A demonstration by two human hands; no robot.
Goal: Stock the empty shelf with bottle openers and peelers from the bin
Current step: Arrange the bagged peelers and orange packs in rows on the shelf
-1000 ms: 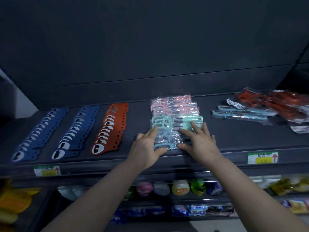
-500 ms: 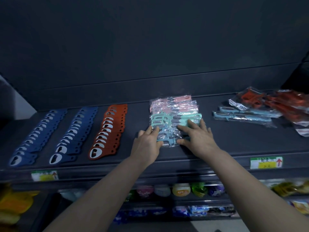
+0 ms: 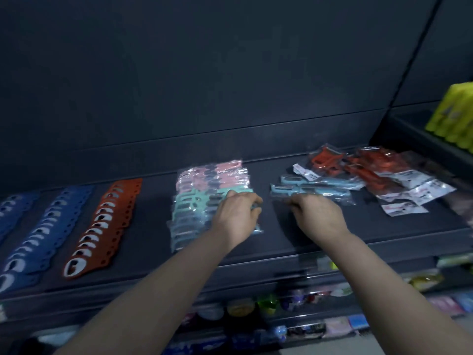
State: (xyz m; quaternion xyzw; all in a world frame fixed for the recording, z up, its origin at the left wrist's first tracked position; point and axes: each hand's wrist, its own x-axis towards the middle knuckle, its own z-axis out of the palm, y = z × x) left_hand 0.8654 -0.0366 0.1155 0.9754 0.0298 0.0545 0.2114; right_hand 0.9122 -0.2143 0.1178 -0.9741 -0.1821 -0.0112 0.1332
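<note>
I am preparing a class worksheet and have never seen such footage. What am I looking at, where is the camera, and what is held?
No machine here: a person wears a camera on the head, so you look forward and down at a dark shelf. On it lie rows of blue bottle openers and orange bottle openers, a stack of wrapped pink and teal peelers, then loose blue peelers and red peelers. The left hand rests on the stack's right edge; the right hand is at the blue peelers' left end. Blur hides whether either grips anything.
</note>
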